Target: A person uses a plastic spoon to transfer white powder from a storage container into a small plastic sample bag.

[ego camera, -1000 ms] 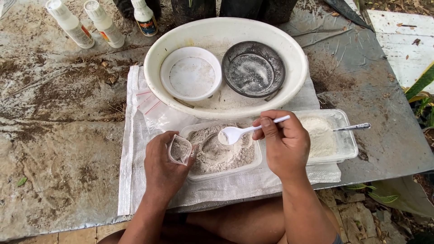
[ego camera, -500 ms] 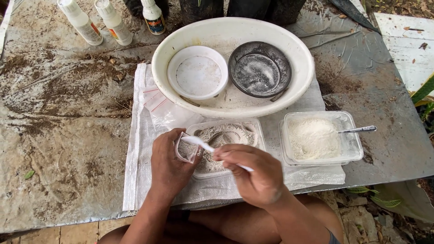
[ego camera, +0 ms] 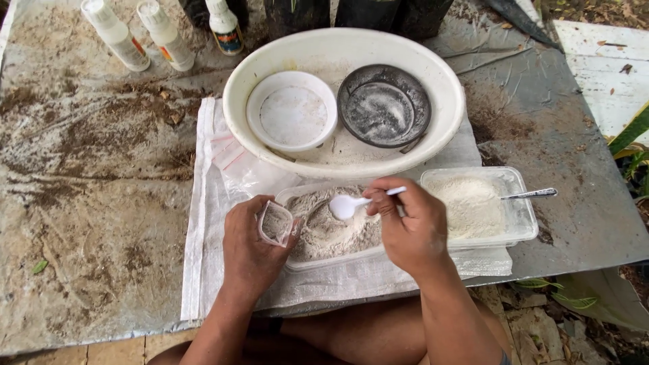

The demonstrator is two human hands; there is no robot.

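My left hand [ego camera: 251, 251] holds a small clear plastic bag [ego camera: 275, 223] open, with greyish powder inside it. My right hand [ego camera: 411, 228] grips a white plastic spoon [ego camera: 351, 204] whose bowl hovers over a clear rectangular container of grey-white powder [ego camera: 329, 233]. The bag sits at the left edge of that container. Both hands rest over a white woven sheet [ego camera: 203, 203].
A second clear container of white powder [ego camera: 473, 206] with a metal spoon [ego camera: 534, 195] stands to the right. Behind is a large white basin [ego camera: 345, 159] holding a small white bowl [ego camera: 292, 111] and a dark bowl [ego camera: 384, 105]. Three bottles [ego camera: 165, 34] stand at the back left.
My right hand carried the spoon from over the container to the bag, then back right over the powder. The left hand kept holding the bag.
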